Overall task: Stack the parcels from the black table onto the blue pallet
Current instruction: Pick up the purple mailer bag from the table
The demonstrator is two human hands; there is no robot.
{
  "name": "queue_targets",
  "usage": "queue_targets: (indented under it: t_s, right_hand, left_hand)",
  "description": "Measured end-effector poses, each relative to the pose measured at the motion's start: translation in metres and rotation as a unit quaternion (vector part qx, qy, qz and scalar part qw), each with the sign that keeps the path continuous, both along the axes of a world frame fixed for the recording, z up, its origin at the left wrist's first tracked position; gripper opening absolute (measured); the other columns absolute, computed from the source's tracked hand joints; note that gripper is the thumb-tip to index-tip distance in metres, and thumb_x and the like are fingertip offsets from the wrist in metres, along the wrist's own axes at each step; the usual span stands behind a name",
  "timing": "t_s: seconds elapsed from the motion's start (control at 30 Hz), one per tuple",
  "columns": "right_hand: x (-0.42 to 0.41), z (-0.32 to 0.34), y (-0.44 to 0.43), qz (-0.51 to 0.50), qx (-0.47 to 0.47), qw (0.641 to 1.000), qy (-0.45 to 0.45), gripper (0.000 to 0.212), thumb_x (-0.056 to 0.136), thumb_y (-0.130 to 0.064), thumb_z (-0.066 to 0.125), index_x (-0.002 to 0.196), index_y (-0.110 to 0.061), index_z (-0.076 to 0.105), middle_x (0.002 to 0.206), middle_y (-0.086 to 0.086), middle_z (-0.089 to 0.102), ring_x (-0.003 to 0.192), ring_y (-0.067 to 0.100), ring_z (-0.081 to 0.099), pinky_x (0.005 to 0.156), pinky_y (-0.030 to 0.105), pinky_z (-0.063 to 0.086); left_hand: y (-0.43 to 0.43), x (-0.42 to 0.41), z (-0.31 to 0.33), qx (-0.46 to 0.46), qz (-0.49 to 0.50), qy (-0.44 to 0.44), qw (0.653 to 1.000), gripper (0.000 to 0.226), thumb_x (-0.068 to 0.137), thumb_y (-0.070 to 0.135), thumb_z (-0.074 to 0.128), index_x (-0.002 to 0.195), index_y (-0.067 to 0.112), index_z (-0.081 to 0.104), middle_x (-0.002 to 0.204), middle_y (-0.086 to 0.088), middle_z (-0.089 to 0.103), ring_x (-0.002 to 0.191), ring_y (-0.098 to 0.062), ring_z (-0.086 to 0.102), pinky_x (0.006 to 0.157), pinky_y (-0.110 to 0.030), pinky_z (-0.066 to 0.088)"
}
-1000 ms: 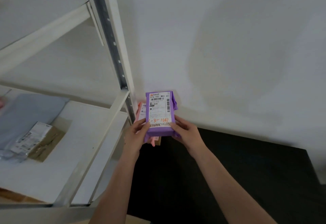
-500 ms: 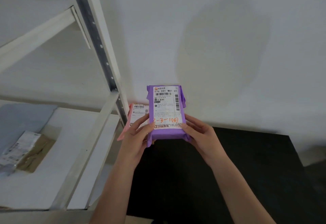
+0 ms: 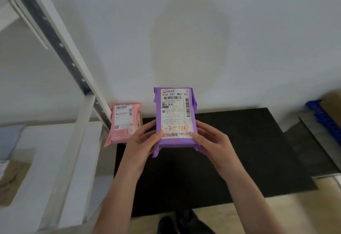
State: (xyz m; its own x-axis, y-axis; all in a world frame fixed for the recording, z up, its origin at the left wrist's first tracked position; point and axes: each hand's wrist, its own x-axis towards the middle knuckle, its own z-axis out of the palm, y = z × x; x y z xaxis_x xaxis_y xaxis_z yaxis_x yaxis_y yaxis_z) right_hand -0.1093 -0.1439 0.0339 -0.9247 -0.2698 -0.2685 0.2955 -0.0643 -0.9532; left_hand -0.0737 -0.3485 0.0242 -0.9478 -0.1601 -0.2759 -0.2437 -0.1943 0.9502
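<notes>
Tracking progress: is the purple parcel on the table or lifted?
Lifted: left hand and right hand grip the purple parcel above the table.

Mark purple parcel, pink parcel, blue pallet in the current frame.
purple parcel [image 3: 175,112], head view, on its white shipping label.
pink parcel [image 3: 123,121], head view, on the label on its top face.
blue pallet [image 3: 315,107], head view, on its visible blue corner, far right.

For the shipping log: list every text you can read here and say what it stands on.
"576 C01 WB1-01": printed at the top of the white label on the purple parcel.
"大贤村": same label, under the top barcode.
"2-3-1067": orange handwriting lower down; first and last marks uncertain.
"抖音商城": label's bottom edge.
Fine print and barcode digits: too small to read.
Pink parcel: its print is blurred, unreadable.
</notes>
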Motion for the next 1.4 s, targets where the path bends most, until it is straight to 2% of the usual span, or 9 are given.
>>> queue_targets:
  t_s: [0.13,0.2,0.37,0.6,0.83,0.97,1.13,1.3,1.4]
  right_hand:
    - [0.021,0.002,0.028,-0.053,0.001,0.999,-0.008,0.049,0.066,-0.027,0.072,0.114,-0.031,0.066,0.105,-0.006,0.074,0.099,0.014,0.070,0.076,0.032,0.057]
    - [0.030,0.003,0.043,-0.079,0.006,0.997,-0.011,0.049,0.066,-0.026,0.071,0.114,-0.031,0.065,0.104,-0.006,0.074,0.098,0.014,0.071,0.073,0.028,0.056]
    - [0.049,0.006,0.080,-0.132,0.011,0.991,-0.005,0.048,0.067,-0.027,0.070,0.116,-0.028,0.065,0.103,-0.005,0.074,0.089,0.013,0.071,0.066,0.022,0.057]
    - [0.076,0.009,0.152,-0.207,0.015,0.978,0.011,0.044,0.070,-0.031,0.070,0.113,-0.031,0.066,0.104,-0.004,0.074,0.087,0.012,0.071,0.065,0.020,0.055]
    - [0.114,0.008,0.253,-0.257,0.009,0.966,0.032,0.045,0.070,-0.029,0.072,0.115,-0.027,0.067,0.106,0.000,0.074,0.098,0.018,0.071,0.075,0.026,0.059]
    - [0.141,0.001,0.323,-0.289,0.007,0.957,0.038,0.048,0.071,-0.029,0.073,0.119,-0.024,0.067,0.108,0.004,0.074,0.097,0.020,0.071,0.073,0.025,0.057]
    - [0.174,-0.010,0.409,-0.332,0.018,0.943,0.025,0.049,0.070,-0.030,0.075,0.118,-0.024,0.069,0.111,0.007,0.072,0.093,0.021,0.070,0.077,0.034,0.056]
    - [0.205,-0.017,0.475,-0.363,0.008,0.932,0.021,0.049,0.070,-0.027,0.074,0.118,-0.020,0.069,0.109,0.006,0.074,0.083,0.013,0.069,0.067,0.025,0.054]
    - [0.217,-0.021,0.503,-0.380,-0.016,0.925,0.021,0.047,0.071,-0.025,0.074,0.118,-0.020,0.070,0.110,0.006,0.074,0.084,0.013,0.070,0.067,0.023,0.054]
  left_hand:
    - [0.025,-0.001,0.002,0.010,-0.043,-0.013,0.999,0.049,0.057,0.035,0.073,0.105,0.036,0.060,0.097,0.005,0.074,0.091,-0.011,0.070,0.076,-0.033,0.056]
    - [0.040,-0.001,0.003,0.009,-0.069,-0.016,0.997,0.051,0.056,0.035,0.072,0.106,0.036,0.060,0.101,0.004,0.073,0.095,-0.013,0.069,0.080,-0.034,0.054]
    - [0.079,-0.006,0.007,-0.021,-0.124,-0.009,0.992,0.045,0.059,0.036,0.071,0.102,0.041,0.059,0.098,0.009,0.073,0.092,-0.008,0.069,0.074,-0.029,0.056]
    - [0.154,-0.011,0.016,-0.037,-0.203,0.001,0.979,0.048,0.059,0.038,0.071,0.106,0.038,0.061,0.106,0.006,0.069,0.100,-0.013,0.066,0.084,-0.039,0.055]
    - [0.260,0.004,0.021,-0.029,-0.266,0.004,0.964,0.049,0.059,0.033,0.070,0.107,0.034,0.060,0.109,0.002,0.068,0.101,-0.014,0.066,0.088,-0.040,0.053]
    - [0.332,0.023,0.014,-0.017,-0.287,-0.003,0.958,0.048,0.061,0.030,0.070,0.109,0.032,0.062,0.109,0.002,0.069,0.097,-0.012,0.068,0.081,-0.034,0.055]
    - [0.424,0.047,0.005,-0.017,-0.316,-0.006,0.949,0.047,0.062,0.034,0.071,0.108,0.034,0.063,0.104,0.007,0.071,0.094,-0.009,0.069,0.072,-0.026,0.056]
    - [0.497,0.068,-0.001,-0.029,-0.337,-0.010,0.941,0.047,0.060,0.037,0.071,0.107,0.033,0.064,0.105,0.005,0.071,0.096,-0.012,0.069,0.076,-0.032,0.057]
    - [0.529,0.072,-0.002,-0.040,-0.355,-0.009,0.934,0.048,0.059,0.037,0.072,0.106,0.032,0.064,0.106,0.004,0.071,0.098,-0.014,0.068,0.081,-0.036,0.056]
